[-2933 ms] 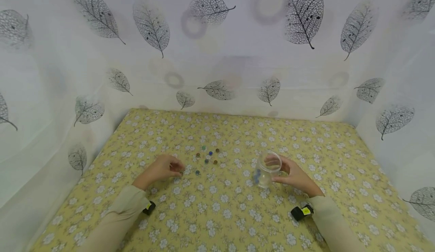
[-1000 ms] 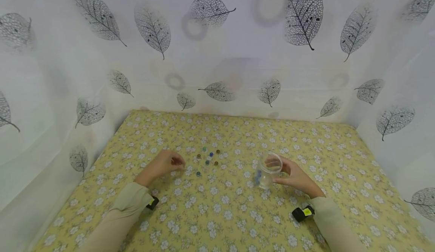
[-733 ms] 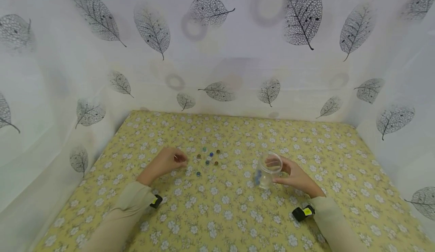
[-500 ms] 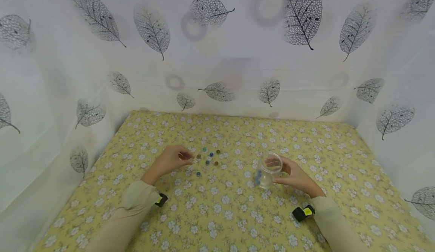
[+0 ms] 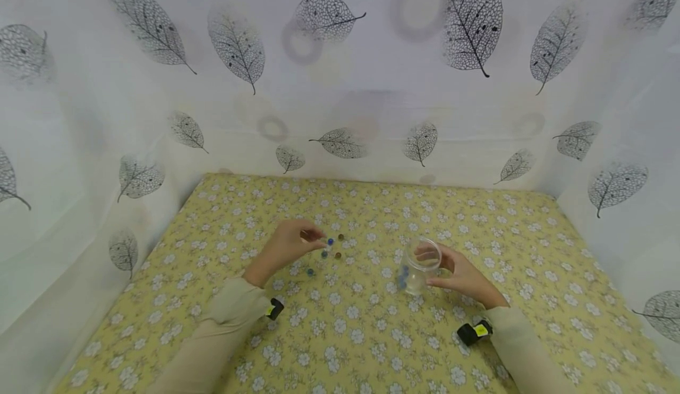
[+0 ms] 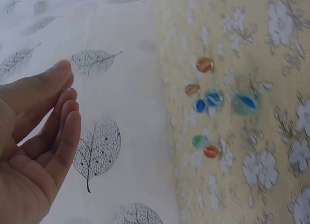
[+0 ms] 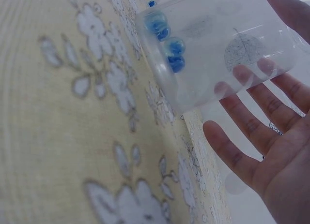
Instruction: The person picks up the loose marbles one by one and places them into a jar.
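Observation:
My left hand point(image 5: 289, 245) pinches a small marble point(image 6: 70, 81) between thumb and index finger, raised over the loose marbles. The other fingers curl in loosely. On the tablecloth below lie several glass marbles: a dark blue one point(image 5: 330, 241), a brown one point(image 5: 341, 237) and a teal one point(image 5: 310, 272) among them. In the left wrist view an orange-striped marble point(image 6: 204, 64) and a green marble point(image 6: 199, 141) show too. My right hand point(image 5: 467, 279) holds a clear jar point(image 7: 208, 50), which stands tilted, mouth up. Several blue marbles point(image 7: 156, 22) rest at its bottom.
A yellow floral cloth point(image 5: 340, 323) covers the table. White curtains point(image 5: 340, 104) with leaf prints hang behind it and along both sides. Each sleeve carries a black wrist camera, such as the left one point(image 5: 275, 309) and the right one point(image 5: 470, 334).
My left hand has risen from the cloth left of the marbles and moved right and away, now covering some of them in the head view. The right hand and jar stay put.

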`<state>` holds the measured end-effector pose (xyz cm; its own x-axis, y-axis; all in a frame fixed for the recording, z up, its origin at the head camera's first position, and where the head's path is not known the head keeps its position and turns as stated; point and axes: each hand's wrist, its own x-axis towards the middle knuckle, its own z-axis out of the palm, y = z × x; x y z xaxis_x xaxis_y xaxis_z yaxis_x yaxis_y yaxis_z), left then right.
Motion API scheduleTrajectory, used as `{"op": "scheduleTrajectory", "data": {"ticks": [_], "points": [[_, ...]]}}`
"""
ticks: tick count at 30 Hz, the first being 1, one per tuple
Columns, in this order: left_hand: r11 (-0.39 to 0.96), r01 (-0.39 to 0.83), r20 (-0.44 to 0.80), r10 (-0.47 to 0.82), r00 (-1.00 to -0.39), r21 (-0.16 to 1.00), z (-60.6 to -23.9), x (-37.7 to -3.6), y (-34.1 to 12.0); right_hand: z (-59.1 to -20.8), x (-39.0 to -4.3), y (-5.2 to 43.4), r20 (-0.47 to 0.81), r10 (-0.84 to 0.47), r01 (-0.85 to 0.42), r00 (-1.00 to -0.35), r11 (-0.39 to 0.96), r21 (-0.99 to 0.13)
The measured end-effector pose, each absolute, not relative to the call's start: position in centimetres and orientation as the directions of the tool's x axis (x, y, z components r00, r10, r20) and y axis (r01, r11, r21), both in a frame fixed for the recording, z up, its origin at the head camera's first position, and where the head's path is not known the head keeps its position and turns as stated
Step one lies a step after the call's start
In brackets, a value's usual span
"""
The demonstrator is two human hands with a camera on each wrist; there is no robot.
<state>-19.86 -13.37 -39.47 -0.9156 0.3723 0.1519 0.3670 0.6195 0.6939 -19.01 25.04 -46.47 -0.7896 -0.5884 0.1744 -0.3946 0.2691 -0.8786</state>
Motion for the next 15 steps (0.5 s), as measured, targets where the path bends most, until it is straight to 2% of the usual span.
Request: {"op": "scheduleTrajectory", "data": {"ticks": [9, 15], "points": [[0.556, 0.446, 0.235, 0.41, -0.881, 0.701, -39.3, -20.4, -10.6, -46.3, -19.0, 25.1, 0.169, -0.59, -0.391, -0.79, 0.273, -0.879], [0.506, 0.457, 0.232, 0.446, -0.865, 0.732, -38.9, -20.5, -8.4, -46.4, -19.0, 25.1, 0.184, -0.592, -0.408, -0.784, 0.269, -0.873]]}}
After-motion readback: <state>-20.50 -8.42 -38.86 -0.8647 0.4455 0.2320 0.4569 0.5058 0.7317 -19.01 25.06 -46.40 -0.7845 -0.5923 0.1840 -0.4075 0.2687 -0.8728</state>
